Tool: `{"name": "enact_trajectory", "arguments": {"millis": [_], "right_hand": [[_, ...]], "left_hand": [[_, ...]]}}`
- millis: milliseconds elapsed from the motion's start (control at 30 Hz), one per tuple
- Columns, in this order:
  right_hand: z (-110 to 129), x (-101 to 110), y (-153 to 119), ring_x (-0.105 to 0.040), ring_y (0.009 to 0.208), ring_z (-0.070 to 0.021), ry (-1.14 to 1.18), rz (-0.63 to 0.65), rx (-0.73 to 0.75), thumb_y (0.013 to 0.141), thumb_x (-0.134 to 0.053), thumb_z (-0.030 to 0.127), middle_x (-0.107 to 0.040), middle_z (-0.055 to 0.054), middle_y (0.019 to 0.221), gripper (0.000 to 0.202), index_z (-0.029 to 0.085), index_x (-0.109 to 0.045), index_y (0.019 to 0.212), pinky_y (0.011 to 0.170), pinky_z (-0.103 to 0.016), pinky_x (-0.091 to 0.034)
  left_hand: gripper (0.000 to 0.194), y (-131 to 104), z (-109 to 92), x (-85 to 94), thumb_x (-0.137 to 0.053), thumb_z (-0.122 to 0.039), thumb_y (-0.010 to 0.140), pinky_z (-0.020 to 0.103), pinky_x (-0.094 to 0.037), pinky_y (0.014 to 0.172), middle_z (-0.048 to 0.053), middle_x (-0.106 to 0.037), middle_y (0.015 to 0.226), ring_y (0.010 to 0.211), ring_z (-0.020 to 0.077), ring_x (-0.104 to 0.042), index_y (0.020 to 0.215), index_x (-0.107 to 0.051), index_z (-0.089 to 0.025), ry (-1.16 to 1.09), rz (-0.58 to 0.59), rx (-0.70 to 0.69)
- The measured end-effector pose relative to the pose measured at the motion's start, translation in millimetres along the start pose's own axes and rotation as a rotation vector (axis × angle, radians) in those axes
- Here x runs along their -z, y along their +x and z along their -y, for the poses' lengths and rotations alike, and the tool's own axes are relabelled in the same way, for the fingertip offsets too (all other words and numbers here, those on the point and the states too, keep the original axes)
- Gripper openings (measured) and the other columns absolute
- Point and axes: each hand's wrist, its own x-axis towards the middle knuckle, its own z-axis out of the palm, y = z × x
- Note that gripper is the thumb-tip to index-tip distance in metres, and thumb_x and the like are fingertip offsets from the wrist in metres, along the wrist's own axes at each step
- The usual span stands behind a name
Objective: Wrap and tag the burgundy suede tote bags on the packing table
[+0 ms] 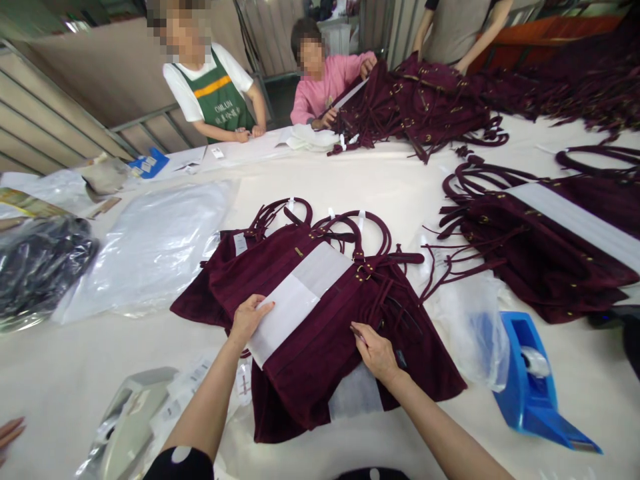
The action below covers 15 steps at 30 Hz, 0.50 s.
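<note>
A burgundy suede-like handbag (pixel 320 347) lies before me with a second matching bag (pixel 225 277) partly under it. A white paper strip (pixel 293 303) runs across the front bag, near its metal rings and tassels. My left hand (pixel 250 317) is closed at the strip's left edge, thumb and fingertips on the paper. Over the bag's right part, my right hand (pixel 376 353) is curled with its fingertips pinched together; whatever is between them is too small to make out. The looped handles (pixel 373 227) point away from me, with white wraps on them.
A blue tape dispenser (pixel 530 373) stands at right, by clear plastic bags (pixel 475 327). More burgundy bags (pixel 540 247) lie beyond it. Clear plastic sleeves (pixel 155 240) are at left, a grey dispenser (pixel 140 420) at front left. Co-workers stand across the table; another person's fingers (pixel 10 433) show at left.
</note>
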Motion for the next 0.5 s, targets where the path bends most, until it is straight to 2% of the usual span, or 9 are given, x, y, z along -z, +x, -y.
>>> {"name": "enact_trajectory", "arguments": {"millis": [233, 367, 433, 500], "right_hand": [[5, 0, -1, -0.061, 0.099, -0.0161, 0.002, -0.019, -0.058, 0.087, -0.039, 0.021, -0.063, -0.006, 0.111, 0.033, 0.019, -0.057, 0.114, 0.089, -0.031, -0.051], [21, 5, -11, -0.059, 0.102, -0.0180, 0.046, -0.219, -0.105, 0.089, -0.042, 0.027, -0.060, -0.010, 0.111, 0.028, 0.018, -0.059, 0.109, 0.092, -0.033, -0.048], [30, 8, -18, -0.059, 0.098, -0.0186, 0.072, -0.328, -0.172, 0.089, -0.043, 0.032, -0.060, -0.011, 0.106, 0.027, 0.017, -0.060, 0.105, 0.090, -0.033, -0.047], [38, 9, -23, -0.060, 0.091, -0.0185, 0.114, -0.384, -0.284, 0.088, -0.045, 0.037, -0.061, -0.010, 0.098, 0.028, 0.017, -0.060, 0.100, 0.084, -0.033, -0.048]], "left_hand": [[0.037, 3, 6, 0.5, -0.056, -0.054, 0.065, 0.025, -0.043, 0.066, -0.001, -0.065, 0.078, 0.077, 0.0182, -0.059, 0.083, -0.059, -0.021, 0.005, 0.015, -0.047], [0.033, 2, 2, 2.9, -0.056, -0.052, 0.067, 0.026, -0.043, 0.068, -0.001, -0.064, 0.078, 0.077, 0.0181, -0.059, 0.082, -0.059, -0.022, 0.037, 0.023, -0.062], [0.034, -2, 0, 4.1, -0.054, -0.052, 0.069, 0.027, -0.043, 0.072, 0.000, -0.065, 0.083, 0.080, 0.0187, -0.059, 0.085, -0.059, -0.023, 0.044, 0.038, -0.073], [0.038, -8, -1, 5.0, -0.053, -0.051, 0.071, 0.032, -0.043, 0.079, 0.003, -0.063, 0.092, 0.087, 0.0214, -0.059, 0.094, -0.058, -0.022, 0.082, -0.019, -0.088]]}}
